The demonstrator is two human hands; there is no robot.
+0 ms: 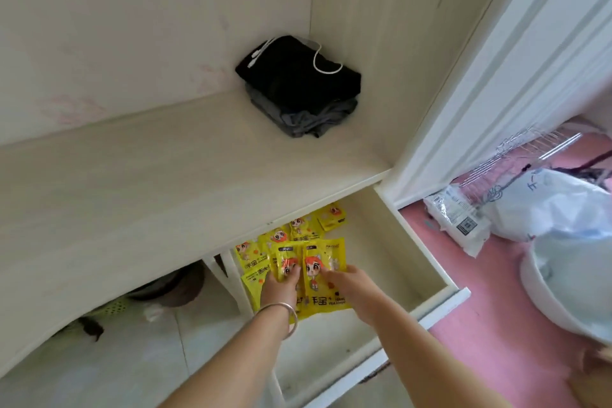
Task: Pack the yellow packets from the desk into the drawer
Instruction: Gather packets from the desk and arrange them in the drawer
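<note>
Several yellow packets (299, 235) with a cartoon face lie inside the pulled-out drawer (390, 262) under the pale desk top (149, 175). My left hand (280, 288), with a silver bangle on the wrist, rests on one yellow packet (287, 258) with its fingers on the packet's lower half. My right hand (352, 290) holds the neighbouring larger packet (326, 262) at its right edge. Both packets are low in the drawer, on top of others. The back of the drawer is hidden under the desk top.
A folded pile of black and grey clothes (301, 89) with a white cord sits in the desk's back corner. White plastic bags (543, 212) and a white basin (569, 288) lie on the pink floor at the right. A green basket (112, 306) sits under the desk.
</note>
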